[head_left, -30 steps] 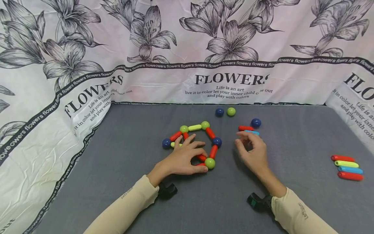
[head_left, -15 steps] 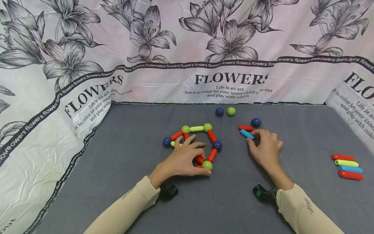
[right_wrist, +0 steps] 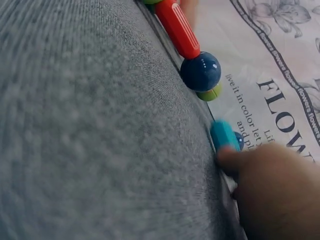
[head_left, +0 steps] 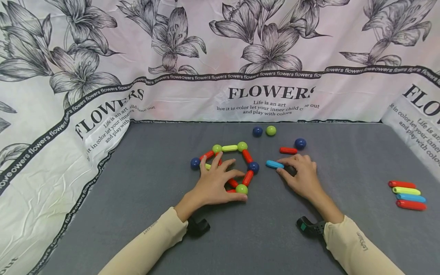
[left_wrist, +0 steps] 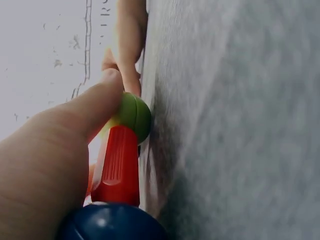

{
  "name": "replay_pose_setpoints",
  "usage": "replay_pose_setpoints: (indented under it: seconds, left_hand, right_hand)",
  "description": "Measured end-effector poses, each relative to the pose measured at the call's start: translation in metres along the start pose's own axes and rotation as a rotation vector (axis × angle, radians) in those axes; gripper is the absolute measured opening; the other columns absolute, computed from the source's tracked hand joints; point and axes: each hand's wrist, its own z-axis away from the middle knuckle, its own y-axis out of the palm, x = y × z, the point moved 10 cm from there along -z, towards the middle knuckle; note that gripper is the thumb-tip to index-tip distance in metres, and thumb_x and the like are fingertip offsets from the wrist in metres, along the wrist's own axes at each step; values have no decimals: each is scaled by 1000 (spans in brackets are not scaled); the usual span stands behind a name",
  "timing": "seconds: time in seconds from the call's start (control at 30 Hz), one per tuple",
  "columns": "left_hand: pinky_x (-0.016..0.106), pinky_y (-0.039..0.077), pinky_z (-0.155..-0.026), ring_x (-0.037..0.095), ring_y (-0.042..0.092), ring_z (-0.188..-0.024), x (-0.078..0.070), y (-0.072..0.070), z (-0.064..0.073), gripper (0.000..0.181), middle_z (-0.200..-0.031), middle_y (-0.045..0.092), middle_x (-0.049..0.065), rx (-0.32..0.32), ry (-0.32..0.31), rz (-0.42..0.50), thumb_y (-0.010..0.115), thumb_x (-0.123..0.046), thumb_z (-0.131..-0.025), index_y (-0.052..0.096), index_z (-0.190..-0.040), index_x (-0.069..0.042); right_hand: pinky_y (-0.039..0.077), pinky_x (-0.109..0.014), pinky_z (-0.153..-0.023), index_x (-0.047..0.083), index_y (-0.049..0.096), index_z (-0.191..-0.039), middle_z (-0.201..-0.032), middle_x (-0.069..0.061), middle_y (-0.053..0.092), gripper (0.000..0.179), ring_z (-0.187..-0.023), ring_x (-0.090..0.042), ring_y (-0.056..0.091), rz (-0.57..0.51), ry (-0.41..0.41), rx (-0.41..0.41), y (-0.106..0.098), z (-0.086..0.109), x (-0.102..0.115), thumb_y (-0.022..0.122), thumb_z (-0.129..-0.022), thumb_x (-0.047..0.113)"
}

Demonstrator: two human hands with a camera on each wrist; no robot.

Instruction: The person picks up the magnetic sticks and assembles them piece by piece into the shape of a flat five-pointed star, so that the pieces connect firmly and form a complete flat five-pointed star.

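Note:
A ring of red and yellow-green rods joined by green and dark blue balls lies on the grey table. My left hand (head_left: 214,185) spreads over its near left side and hides part of it. The left thumb lies against the nearest green ball (head_left: 241,189), also seen in the left wrist view beside a red rod (left_wrist: 119,167). To the right of the ring, my right hand (head_left: 303,176) pinches a light blue rod (head_left: 274,164) by one end. The rod's free end points left toward the ring's dark blue ball (head_left: 253,167), with a gap between them.
Behind the right hand lie a loose red rod (head_left: 288,150) and a dark blue ball (head_left: 300,144). Another dark blue ball (head_left: 257,131) and a green ball (head_left: 271,130) sit at the back edge. Several rods (head_left: 408,190) lie in a row at the far right.
My right hand has taken hold of the light blue rod beside the loose red rod and carried it left toward the ring. The ring has shifted slightly under my left hand.

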Motion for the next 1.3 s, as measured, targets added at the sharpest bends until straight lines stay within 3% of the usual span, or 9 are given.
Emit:
replay_pose_setpoints:
  seconds: [0.13, 0.27, 0.37, 0.53, 0.67, 1.3]
  left_hand:
    - [77, -2, -114, 38, 6, -159, 6, 3, 1, 56, -162, 40, -1, 45, -29, 25, 69, -74, -80, 67, -125, -41]
    - [72, -4, -117, 37, 8, -159, 5, 2, 1, 48, -158, 45, 0, 39, -11, 73, 78, -67, -77, 70, -114, -38]
    - [69, -4, -119, 35, 14, -159, 3, 0, -1, 43, -153, 51, -2, 28, 8, 93, 81, -62, -77, 69, -107, -34]
    - [68, 2, -119, 28, 36, -151, -6, -5, -4, 45, -126, 66, -9, 4, 82, 79, 83, -55, -79, 63, -108, -27]
    - [67, 6, -119, 23, 44, -146, -8, -5, -4, 44, -106, 65, -13, 6, 101, 80, 84, -53, -79, 62, -106, -25]
    - [67, 8, -119, 21, 42, -145, -5, -1, -2, 41, -103, 62, -14, 27, 66, 112, 84, -52, -79, 61, -102, -27]
  right_hand:
    - [26, -35, -79, 18, 78, -105, -98, 0, 70, 23, -91, -16, 49, -168, -88, 106, 13, 2, 13, 81, -85, 9]
    - [36, -28, -84, 24, 76, -102, -96, 7, 71, 25, -90, -11, 54, -336, -140, 205, 22, 6, 27, 79, -85, 6]
    - [36, -27, -86, 26, 75, -101, -94, 8, 71, 26, -88, -10, 57, -393, -166, 252, 26, 8, 38, 78, -84, 5]
    - [31, -29, -81, 27, 74, -103, -94, 8, 70, 28, -84, -10, 56, -404, -203, 285, 31, 13, 52, 78, -84, 6]
    - [29, -29, -76, 26, 74, -104, -93, 8, 69, 28, -80, -9, 54, -398, -231, 286, 33, 14, 58, 79, -84, 6]
    - [31, -28, -73, 26, 74, -105, -86, 12, 66, 26, -74, -7, 53, -374, -231, 288, 39, 16, 61, 79, -86, 8]
